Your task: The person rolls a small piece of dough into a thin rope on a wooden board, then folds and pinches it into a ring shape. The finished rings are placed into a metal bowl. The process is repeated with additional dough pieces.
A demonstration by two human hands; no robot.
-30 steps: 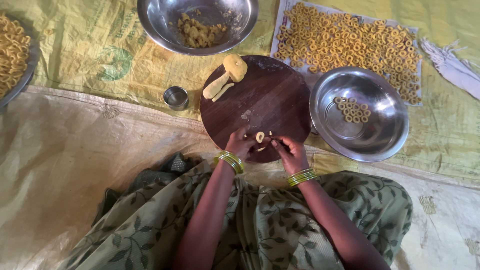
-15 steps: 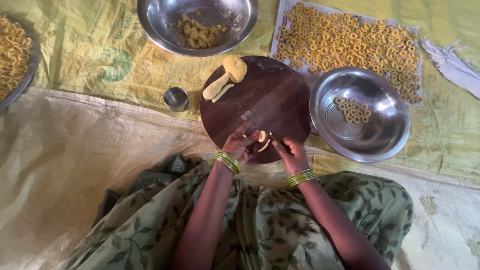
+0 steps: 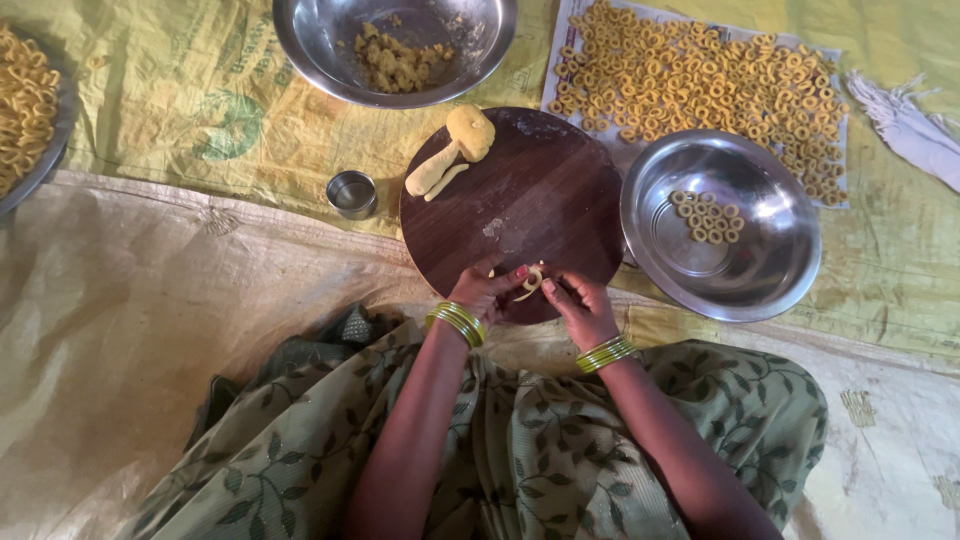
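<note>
- Head view, looking straight down: 2 hands meet at the near edge of a round dark wooden board (image 3: pixel 520 205), which lies on a yellow woven sheet (image 3: pixel 180 90).
- Left hand (image 3: pixel 483 292) and right hand (image 3: pixel 578 303) pinch a thin strip of yellow dough (image 3: pixel 530 281) between their fingertips; both are closed on it, just above or on the board, and which is not clear.
- Change since 1 second ago: the strip lay flatter between the fingers then; it now curls upward into a partial loop, so the ring looks about half formed and its ends not yet joined.
- Dough lump (image 3: pixel 470 130) with a rolled tail sits at the far edge of the board, unchanged.
- Steel bowl (image 3: pixel 770 290) to the right of the board holds a few finished rings (image 3: pixel 708 217).
- Paper sheet beyond that bowl carries many more rings (image 3: pixel 700 85).
- Second steel bowl (image 3: pixel 300 40) at the top holds dough crumbs (image 3: pixel 395 62).
- Small steel cup (image 3: pixel 352 193) stands just left of the board.
- Plate (image 3: pixel 55 150) at the far left holds another heap of rings.
- Gold bangles circle both wrists; a green leaf-patterned cloth (image 3: pixel 300 450) covers the lap.
</note>
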